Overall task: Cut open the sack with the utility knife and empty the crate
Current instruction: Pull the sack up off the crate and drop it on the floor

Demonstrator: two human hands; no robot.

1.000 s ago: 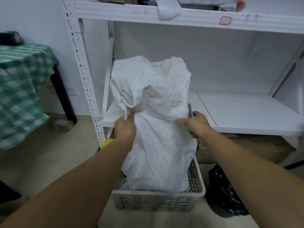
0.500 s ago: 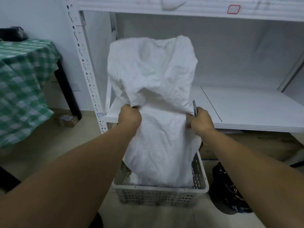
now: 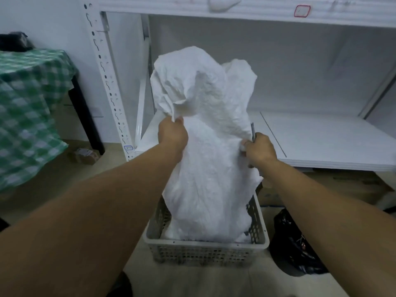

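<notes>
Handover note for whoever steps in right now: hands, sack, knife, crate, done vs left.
Left hand: shut on a fold of the white sack, on the sack's left side.
Right hand: grip shut on the sack's right edge, with the utility knife in the same fist, its tip pointing up.
Sack: upright, its bottom inside the grey crate on the floor in front of the white shelf.
Done: sack gripped from both sides. No cut visible on the side facing the camera.
Left: cut the sack open, then empty the crate.
</notes>
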